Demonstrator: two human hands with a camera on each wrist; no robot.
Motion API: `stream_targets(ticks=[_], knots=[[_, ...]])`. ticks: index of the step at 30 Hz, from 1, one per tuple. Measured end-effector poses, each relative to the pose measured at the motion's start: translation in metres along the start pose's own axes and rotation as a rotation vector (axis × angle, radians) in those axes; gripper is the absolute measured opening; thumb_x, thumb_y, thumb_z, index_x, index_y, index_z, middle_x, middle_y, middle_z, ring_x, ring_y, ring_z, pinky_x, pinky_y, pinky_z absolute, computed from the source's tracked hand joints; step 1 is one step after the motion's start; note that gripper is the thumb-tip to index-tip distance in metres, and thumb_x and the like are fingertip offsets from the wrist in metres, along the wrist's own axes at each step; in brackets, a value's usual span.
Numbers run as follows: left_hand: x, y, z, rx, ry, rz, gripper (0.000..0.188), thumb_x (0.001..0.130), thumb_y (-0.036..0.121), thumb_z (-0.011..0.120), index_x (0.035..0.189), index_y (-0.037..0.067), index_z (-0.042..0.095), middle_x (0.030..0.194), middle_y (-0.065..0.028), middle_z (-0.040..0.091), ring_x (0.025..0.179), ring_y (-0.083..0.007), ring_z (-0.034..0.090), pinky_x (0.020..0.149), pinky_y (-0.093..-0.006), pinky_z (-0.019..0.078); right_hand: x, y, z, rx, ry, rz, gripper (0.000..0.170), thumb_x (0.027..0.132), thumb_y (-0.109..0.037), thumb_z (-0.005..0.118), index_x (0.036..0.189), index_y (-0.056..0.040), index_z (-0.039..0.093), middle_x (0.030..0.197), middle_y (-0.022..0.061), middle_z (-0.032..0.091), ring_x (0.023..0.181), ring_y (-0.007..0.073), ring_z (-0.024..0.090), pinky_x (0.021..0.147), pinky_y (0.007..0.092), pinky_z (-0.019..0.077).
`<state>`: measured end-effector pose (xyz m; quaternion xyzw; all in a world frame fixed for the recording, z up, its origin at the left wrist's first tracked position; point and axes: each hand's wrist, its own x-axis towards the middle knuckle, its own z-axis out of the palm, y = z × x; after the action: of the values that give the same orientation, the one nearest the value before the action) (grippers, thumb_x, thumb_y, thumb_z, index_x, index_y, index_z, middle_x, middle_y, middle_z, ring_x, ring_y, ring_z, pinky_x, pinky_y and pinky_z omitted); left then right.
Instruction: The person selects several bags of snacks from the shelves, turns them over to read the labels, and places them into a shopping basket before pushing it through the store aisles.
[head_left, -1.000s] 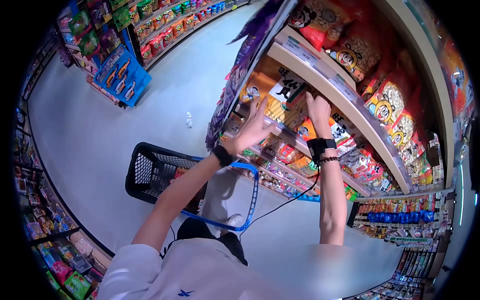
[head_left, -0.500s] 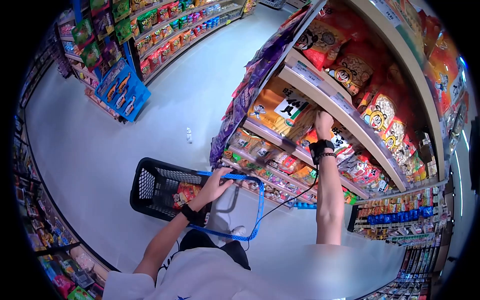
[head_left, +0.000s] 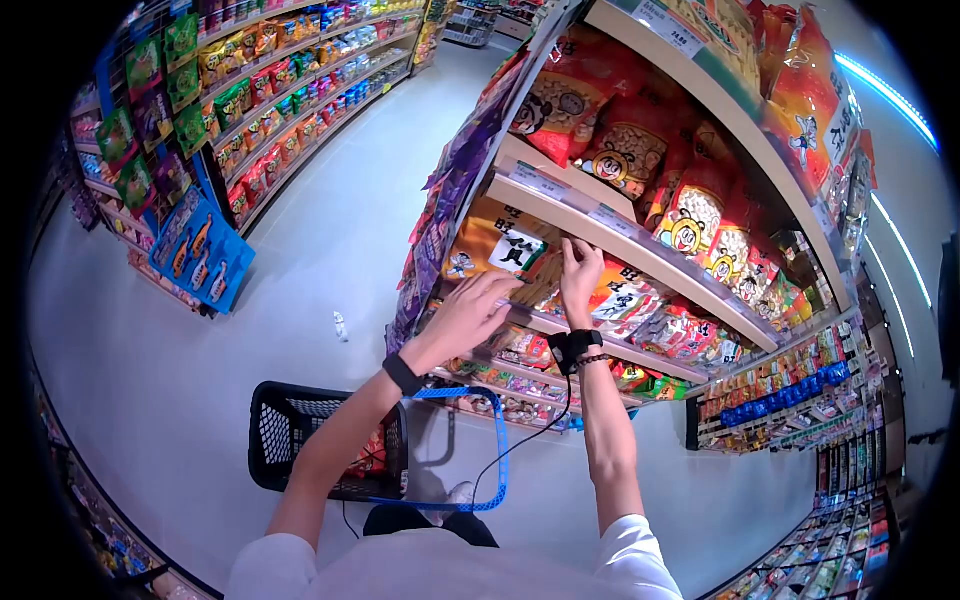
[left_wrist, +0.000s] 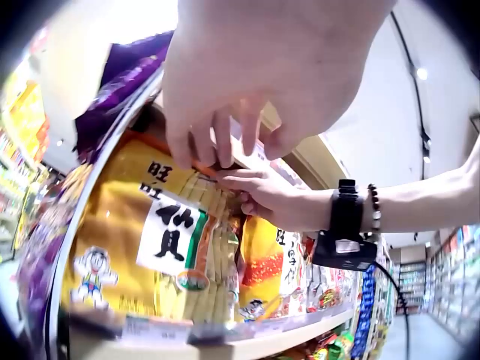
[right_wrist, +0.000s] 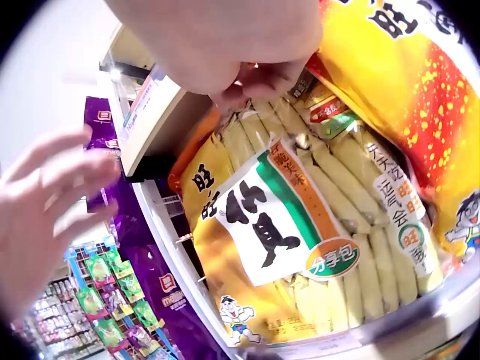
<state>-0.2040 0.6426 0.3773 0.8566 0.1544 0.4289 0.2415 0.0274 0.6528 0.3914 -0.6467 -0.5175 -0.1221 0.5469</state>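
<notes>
A large yellow bag of rice crackers, with a white label and clear windows, stands at the front of a shelf. My right hand is at its top edge, fingers curled in and pinching the bag; in the right wrist view part of the fingertips is hidden under the hand. My left hand reaches toward the bag's front with relaxed, spread fingers and holds nothing. In the left wrist view the left hand hangs above the bag. To the right stands an orange-yellow bag of another snack.
The shelf board above lies close over my right hand. Purple packs hang along the shelf's left end. A black basket with a blue handle stands on the floor, a red pack in it. A cable runs from my right wrist.
My left hand went from the shelf down to the basket handle, then back up near the cracker bag. My right hand stays at the bag's top. The head view has shifted.
</notes>
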Motion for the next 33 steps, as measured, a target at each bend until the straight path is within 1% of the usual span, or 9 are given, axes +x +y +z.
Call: stream_targets(ticks=[10,13,14,17,18,23,26,30,33], knots=[[0.105,-0.045,0.045,0.568,-0.095,0.71,0.049,0.082,0.012,0.05,0.129,0.003,0.045,0.132,-0.0095,0.046,0.126,-0.0226,0.04,0.109,-0.0429,0.0295,-0.004,0.027,-0.015,-0.032,-0.093,-0.047,0.026,0.083,-0.006,0.058,0.107,0.0042,0.059,0.102,0.0258,0.059,0.093,0.0415,0.056,0.084,0.0429,0.045],[0.098,-0.056,0.042,0.627,-0.181,0.542,0.05,0.082,0.011,0.05,0.131,0.004,0.044,0.132,-0.009,0.046,0.125,-0.0219,0.041,0.106,-0.0424,0.032,-0.008,0.034,-0.03,-0.082,-0.147,-0.002,0.037,0.085,-0.011,0.058,0.117,0.0058,0.049,0.104,0.026,0.056,0.098,0.043,0.053,0.087,0.0438,0.0417],[0.103,-0.061,0.041,0.594,-0.092,0.565,0.039,0.084,0.016,0.052,0.121,0.004,0.054,0.119,-0.0127,0.057,0.11,-0.0262,0.055,0.092,-0.0421,0.0444,-0.011,0.036,-0.033,-0.097,-0.16,-0.051,0.039,0.086,-0.011,0.058,0.118,0.0067,0.047,0.104,0.026,0.056,0.098,0.0435,0.052,0.087,0.044,0.0414],[0.13,-0.068,0.041,0.6,-0.472,-0.026,0.025,0.084,0.022,0.055,0.099,0.003,0.062,0.095,-0.0152,0.064,0.085,-0.0319,0.063,0.073,-0.0426,0.052,-0.014,0.038,-0.034,-0.125,-0.245,0.061,0.037,0.085,-0.016,0.06,0.109,0.0093,0.046,0.101,0.0294,0.053,0.097,0.0453,0.049,0.085,0.0457,0.0401],[0.131,-0.095,0.06,0.459,-0.184,0.037,0.024,0.082,0.027,0.056,0.08,0.003,0.061,0.078,-0.0165,0.063,0.07,-0.0357,0.063,0.059,-0.0454,0.052,-0.01,0.039,-0.029,-0.137,-0.267,0.154,0.035,0.085,-0.017,0.06,0.105,0.0092,0.047,0.1,0.0305,0.052,0.096,0.0453,0.049,0.085,0.0461,0.04],[0.135,-0.096,0.074,0.544,-0.217,0.034,0.021,0.081,0.02,0.055,0.089,0.002,0.061,0.085,-0.0185,0.063,0.076,-0.036,0.063,0.061,-0.0452,0.0526,0.012,0.041,0.0,-0.232,-0.308,0.324,0.031,0.078,-0.019,0.061,0.082,0.0114,0.058,0.085,0.0358,0.057,0.082,0.048,0.056,0.075,0.0522,0.0439],[0.128,-0.096,0.075,0.54,-0.106,0.081,0.029,0.078,0.015,0.057,0.103,0.0,0.06,0.101,-0.0234,0.061,0.088,-0.0368,0.062,0.069,-0.0445,0.053,0.019,0.061,0.021,-0.132,0.162,0.031,0.025,0.074,-0.013,0.06,0.074,0.0118,0.06,0.071,0.0329,0.058,0.068,0.0437,0.06,0.07,0.0492,0.0466],[0.14,-0.104,0.082,0.459,-0.069,-0.005,0.024,0.075,0.011,0.057,0.095,-0.002,0.059,0.091,-0.0241,0.06,0.083,-0.0419,0.06,0.069,-0.0487,0.0504,0.023,0.06,-0.003,-0.007,-0.294,0.823,0.02,0.079,-0.006,0.057,0.093,0.0071,0.056,0.094,0.0169,0.062,0.091,0.0201,0.058,0.083,0.0326,0.045],[0.144,-0.132,0.11,0.461,0.051,0.036,0.025,0.076,0.011,0.059,0.098,-0.001,0.058,0.092,-0.0254,0.06,0.091,-0.0427,0.057,0.082,-0.0517,0.0445,-0.01,0.077,-0.004,0.284,0.03,0.336,0.027,0.08,-0.009,0.062,0.1,0.0071,0.053,0.097,0.0175,0.061,0.089,0.021,0.058,0.083,0.0349,0.0447]])
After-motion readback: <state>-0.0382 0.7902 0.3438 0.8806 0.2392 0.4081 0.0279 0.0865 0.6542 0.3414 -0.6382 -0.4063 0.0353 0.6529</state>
